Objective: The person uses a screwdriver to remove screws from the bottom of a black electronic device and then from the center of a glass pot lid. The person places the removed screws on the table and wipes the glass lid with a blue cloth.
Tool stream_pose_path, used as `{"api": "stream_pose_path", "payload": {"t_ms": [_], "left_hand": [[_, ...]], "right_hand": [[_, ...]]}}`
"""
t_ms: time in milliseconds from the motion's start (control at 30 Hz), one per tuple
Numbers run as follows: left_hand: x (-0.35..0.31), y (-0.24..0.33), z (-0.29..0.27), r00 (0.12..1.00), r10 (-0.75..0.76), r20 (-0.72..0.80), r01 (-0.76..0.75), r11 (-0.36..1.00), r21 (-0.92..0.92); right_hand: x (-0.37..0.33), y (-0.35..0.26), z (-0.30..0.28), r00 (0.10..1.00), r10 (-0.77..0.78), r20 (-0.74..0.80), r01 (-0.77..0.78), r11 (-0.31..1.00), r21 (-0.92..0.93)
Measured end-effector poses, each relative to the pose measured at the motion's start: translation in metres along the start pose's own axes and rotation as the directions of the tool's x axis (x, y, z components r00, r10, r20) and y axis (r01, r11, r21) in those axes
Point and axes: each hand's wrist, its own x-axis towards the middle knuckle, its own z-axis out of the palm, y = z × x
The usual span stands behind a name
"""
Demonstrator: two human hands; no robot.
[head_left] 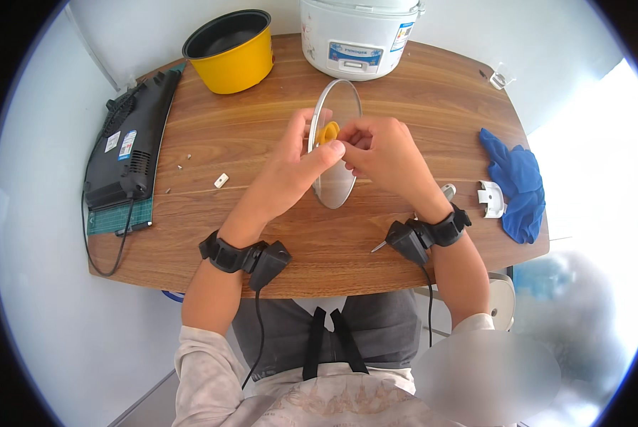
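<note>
A round glass lid [337, 186] with a metal rim stands on edge above the table, seen nearly side-on. My left hand [295, 155] grips it, with fingers behind the glass and the thumb on the near side. At the lid's centre sits a yellow knob [328, 133]. My right hand [383, 148] is closed in a pinch beside the knob, its fingertips meeting my left thumb; whatever lies between them is hidden. Under my right wrist lies a tool with a thin metal shaft [379, 247], mostly covered by the wrist-worn device.
A yellow pot [235, 65] with a dark inside and a white rice cooker [354, 39] stand at the back. Left, a black appliance [123, 153] with a cable rests on a green mat [137, 213]. A blue cloth [513, 181] and a white plastic part [491, 199] lie right; a small white piece [221, 181] lies left.
</note>
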Motion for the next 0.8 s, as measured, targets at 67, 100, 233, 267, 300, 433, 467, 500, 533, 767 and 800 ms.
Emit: {"api": "stream_pose_path", "payload": {"t_ms": [67, 100, 233, 267, 300, 433, 467, 500, 533, 767, 800], "left_hand": [[-0.002, 0.007, 0.000, 0.999, -0.047, 0.021, 0.047, 0.999, -0.016], [-0.002, 0.005, 0.000, 0.999, -0.043, 0.026, 0.044, 0.998, -0.035], [-0.002, 0.001, -0.003, 0.999, -0.035, 0.027, 0.037, 0.997, -0.073], [-0.003, 0.001, -0.003, 0.999, -0.038, 0.026, 0.040, 0.996, -0.074], [-0.004, 0.000, -0.004, 0.999, -0.035, 0.018, 0.036, 0.998, -0.052], [-0.006, 0.003, -0.001, 1.000, -0.018, 0.007, 0.018, 1.000, -0.002], [-0.006, 0.003, 0.000, 1.000, -0.013, 0.007, 0.013, 1.000, 0.001], [-0.006, 0.002, 0.001, 1.000, -0.004, 0.016, 0.003, 1.000, 0.002], [-0.006, 0.001, 0.000, 1.000, 0.004, 0.018, -0.004, 1.000, 0.007], [-0.004, -0.007, 0.002, 0.999, 0.040, 0.005, -0.040, 0.997, 0.064], [-0.004, -0.008, 0.002, 1.000, 0.017, -0.003, -0.017, 1.000, 0.007]], "right_hand": [[0.000, 0.005, 0.000, 0.998, -0.059, -0.035, 0.060, 0.997, 0.045], [0.000, 0.008, 0.001, 0.995, -0.088, -0.053, 0.091, 0.994, 0.067], [-0.002, 0.010, 0.008, 0.956, -0.257, -0.140, 0.254, 0.966, -0.034], [-0.003, 0.006, 0.010, 0.960, -0.227, -0.162, 0.227, 0.974, -0.016], [-0.004, 0.004, 0.011, 0.963, -0.196, -0.183, 0.200, 0.980, 0.002], [-0.001, 0.015, 0.014, 0.966, -0.219, -0.135, 0.197, 0.968, -0.158], [0.000, 0.017, 0.014, 0.961, -0.239, -0.136, 0.216, 0.963, -0.164], [0.000, 0.019, 0.014, 0.956, -0.259, -0.137, 0.235, 0.957, -0.170], [-0.001, 0.016, 0.014, 0.969, -0.212, -0.128, 0.195, 0.972, -0.132], [-0.006, 0.017, 0.016, 0.940, -0.293, -0.174, 0.274, 0.954, -0.124], [-0.006, 0.018, 0.017, 0.920, -0.345, -0.187, 0.318, 0.935, -0.158]]}}
